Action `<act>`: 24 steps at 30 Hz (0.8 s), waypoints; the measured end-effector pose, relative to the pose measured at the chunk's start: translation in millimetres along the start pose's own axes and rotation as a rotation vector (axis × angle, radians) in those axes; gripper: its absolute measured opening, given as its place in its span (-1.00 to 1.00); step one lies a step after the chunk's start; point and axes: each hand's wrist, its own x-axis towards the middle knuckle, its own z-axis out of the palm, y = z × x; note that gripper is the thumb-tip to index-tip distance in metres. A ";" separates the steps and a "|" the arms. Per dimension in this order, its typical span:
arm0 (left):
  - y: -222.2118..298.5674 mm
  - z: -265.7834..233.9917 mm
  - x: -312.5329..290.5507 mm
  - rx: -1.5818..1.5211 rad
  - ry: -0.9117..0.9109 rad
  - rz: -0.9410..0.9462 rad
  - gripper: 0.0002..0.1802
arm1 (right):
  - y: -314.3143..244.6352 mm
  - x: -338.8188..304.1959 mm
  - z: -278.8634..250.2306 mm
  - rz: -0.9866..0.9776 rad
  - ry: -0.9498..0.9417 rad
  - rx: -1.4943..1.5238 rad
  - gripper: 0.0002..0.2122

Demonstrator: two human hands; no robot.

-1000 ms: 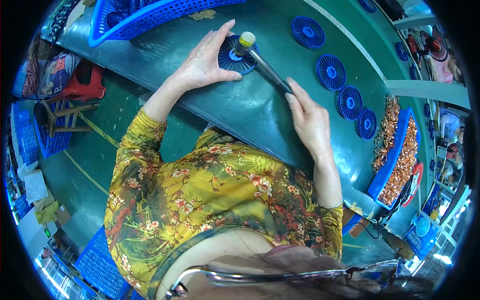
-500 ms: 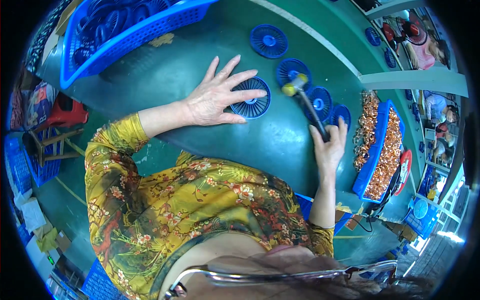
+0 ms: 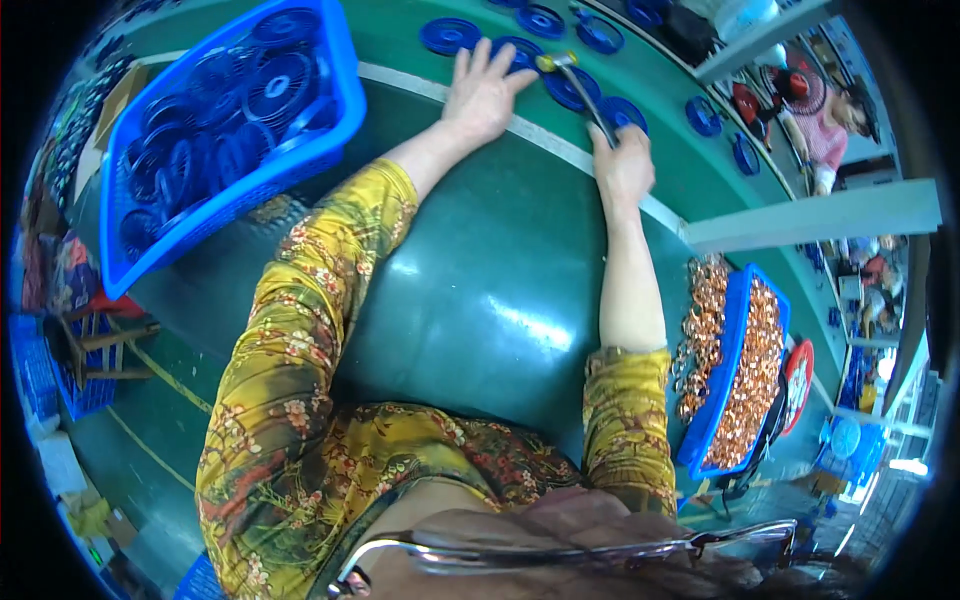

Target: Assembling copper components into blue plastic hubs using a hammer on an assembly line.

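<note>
My left hand (image 3: 485, 100) stretches far forward across the white edge strip, fingers spread. Its fingertips are at a blue round fan-grille-like disc (image 3: 517, 50), partly covering it; another blue disc (image 3: 450, 36) lies just left. In my right hand (image 3: 625, 168) is a hammer (image 3: 588, 92), gripped by its dark handle, its yellow-ended head pointing away from me. Beside and partly under the hammer are two more blue discs, one near the head (image 3: 572, 92) and one by my knuckles (image 3: 624, 113). Whether the right hand touches that disc I cannot tell.
A blue basket (image 3: 350, 110) full of similar discs stands at the left. At the right, a blue tray (image 3: 735, 340) holds many small copper-coloured pieces, with more heaped beside it. A pale post (image 3: 820, 215) juts in from the right. More discs (image 3: 600, 34) lie farther off; people sit beyond.
Both hands have moved forward, away from me, over the white strip. The discs that lay on the near surface are now beyond it. The hammer stays in my right hand. The view has shifted.
</note>
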 end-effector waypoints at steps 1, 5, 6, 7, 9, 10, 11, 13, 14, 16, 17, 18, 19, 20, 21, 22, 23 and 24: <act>-3.1 -7.9 -5.0 0.023 0.075 0.042 -0.58 | -0.6 -4.3 0.8 0.027 -0.001 -0.026 -0.61; 22.9 -60.5 -38.0 -0.172 0.009 0.055 -0.62 | 7.2 -44.1 -47.1 -0.124 -0.082 0.075 -0.61; 34.9 -79.1 -42.7 -0.232 -0.111 0.028 -0.59 | 13.9 -59.0 -61.4 -0.144 -0.081 0.073 -0.61; 32.0 -84.1 -65.8 -0.249 -0.053 0.082 -0.54 | 14.4 -73.2 -67.8 -0.184 -0.090 0.089 -0.60; 22.0 -122.6 -94.5 -0.404 -0.106 0.197 -0.55 | 18.3 -105.2 -87.1 -0.108 -0.235 0.104 -0.63; 29.7 -148.6 -90.2 -0.457 -0.094 0.276 -0.58 | 35.1 -118.8 -106.4 -0.159 -0.150 0.140 -0.66; 20.9 -174.3 -93.0 -0.429 -0.039 0.308 -0.60 | 44.2 -129.3 -112.3 -0.162 -0.186 0.106 -0.66; -14.9 -228.2 -102.9 -0.288 0.168 0.210 -0.63 | 46.2 -141.6 -117.5 -0.077 -0.243 0.085 -0.67; -38.3 -258.2 -106.2 -0.158 0.288 0.099 -0.63 | 48.7 -143.5 -117.2 -0.216 -0.198 0.071 -0.70; -108.6 -302.1 -122.9 0.239 0.499 -0.045 -0.61 | 38.8 -147.8 -121.8 -0.207 -0.245 0.086 -0.72; -146.9 -312.4 -138.1 0.325 0.520 -0.209 -0.56 | 32.3 -146.7 -120.2 -0.146 -0.251 0.127 -0.73; -177.3 -319.1 -155.4 0.484 0.513 -0.432 -0.49 | 18.4 -141.5 -118.9 -0.253 -0.210 0.178 -0.76; -206.1 -316.0 -171.1 0.631 0.414 -0.686 -0.42 | 1.3 -135.1 -118.9 -0.352 -0.165 0.221 -0.78; -210.9 -327.9 -164.9 0.445 0.048 -1.074 -0.44 | -19.1 -129.4 -118.5 -0.299 -0.220 0.322 -0.81; -229.1 -332.2 -176.0 0.475 -0.113 -1.077 -0.52 | -41.9 -122.1 -111.6 -0.288 -0.279 0.479 -0.83; -242.2 -331.8 -181.5 0.477 -0.151 -1.105 -0.56 | -70.9 -113.1 -110.7 -0.120 -0.479 0.601 -0.84; -250.2 -330.0 -179.5 0.469 -0.185 -1.124 -0.59 | -82.6 -100.8 -94.6 -0.162 -0.529 0.673 -0.85; -247.1 -327.0 -173.9 0.432 -0.152 -1.120 -0.63 | -89.8 -85.8 -74.9 -0.057 -0.709 0.876 -0.80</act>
